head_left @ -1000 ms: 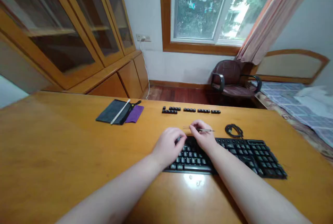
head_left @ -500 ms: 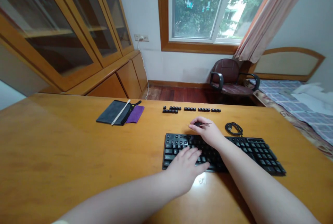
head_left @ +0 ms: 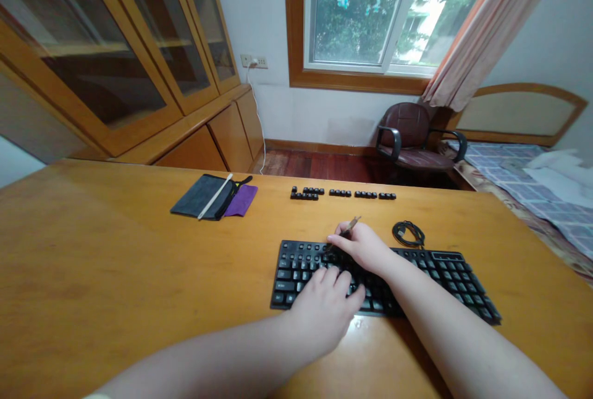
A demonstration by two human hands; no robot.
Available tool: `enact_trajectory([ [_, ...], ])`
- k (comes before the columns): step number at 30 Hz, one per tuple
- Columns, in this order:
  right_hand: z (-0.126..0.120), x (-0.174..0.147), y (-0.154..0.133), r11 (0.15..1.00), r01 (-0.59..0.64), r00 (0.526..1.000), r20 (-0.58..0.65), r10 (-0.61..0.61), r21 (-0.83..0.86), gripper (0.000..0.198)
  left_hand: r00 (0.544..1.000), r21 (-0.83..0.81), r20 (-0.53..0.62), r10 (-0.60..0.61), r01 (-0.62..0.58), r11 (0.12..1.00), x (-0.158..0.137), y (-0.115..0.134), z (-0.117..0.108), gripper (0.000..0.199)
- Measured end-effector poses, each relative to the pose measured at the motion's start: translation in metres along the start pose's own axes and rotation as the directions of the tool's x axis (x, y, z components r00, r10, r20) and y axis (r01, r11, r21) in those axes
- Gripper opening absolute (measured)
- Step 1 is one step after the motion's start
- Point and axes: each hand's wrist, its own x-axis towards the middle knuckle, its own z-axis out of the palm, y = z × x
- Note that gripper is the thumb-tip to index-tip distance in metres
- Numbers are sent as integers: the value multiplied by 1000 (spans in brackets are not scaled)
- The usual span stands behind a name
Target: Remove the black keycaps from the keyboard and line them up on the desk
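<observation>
A black keyboard lies on the wooden desk, its middle covered by both of my hands. Fingers spread, my left hand rests on the keys of its left half and grasps nothing. My right hand is closed around a small dark tool with a thin brownish end that sticks up past the fingers. The tool's lower part reaches the keyboard's upper rows; its exact kind is unclear. Beyond the keyboard, several loose black keycaps stand in short groups near the desk's far edge.
A coiled black cable lies behind the keyboard. To the left are a dark grey zip pouch, a white stick across it and a purple cloth. A chair stands beyond the desk.
My right hand has come down and left to the keyboard's upper rows, and the tool has turned from level to slanting upward. The keyboard has shifted slightly left; my left hand stays on it.
</observation>
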Motion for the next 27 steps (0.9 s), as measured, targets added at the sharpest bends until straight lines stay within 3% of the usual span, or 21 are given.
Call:
enact_trajectory([
  [4, 5, -3, -4, 999, -14, 999, 30, 15, -48, 30, 999, -8, -18, -37, 36, 999, -2, 3, 4, 42],
  [10, 14, -5, -8, 991, 28, 999, 34, -23, -129, 29, 982, -24, -73, 172, -174, 984, 2, -4, 6, 55],
  [18, 23, -3, -7, 975, 13, 1000, 17, -9, -222, 29, 988, -36, -30, 153, -154, 987, 5, -7, 10, 62],
  [22, 29, -4, -2, 922, 165, 986, 58, -155, -350, 29, 989, -51, -14, 148, -148, 988, 4, -6, 10, 59],
  [27, 25, -7, 1, 893, 295, 952, 24, -306, -339, 29, 990, -66, -7, 138, -138, 988, 4, -7, 10, 56],
])
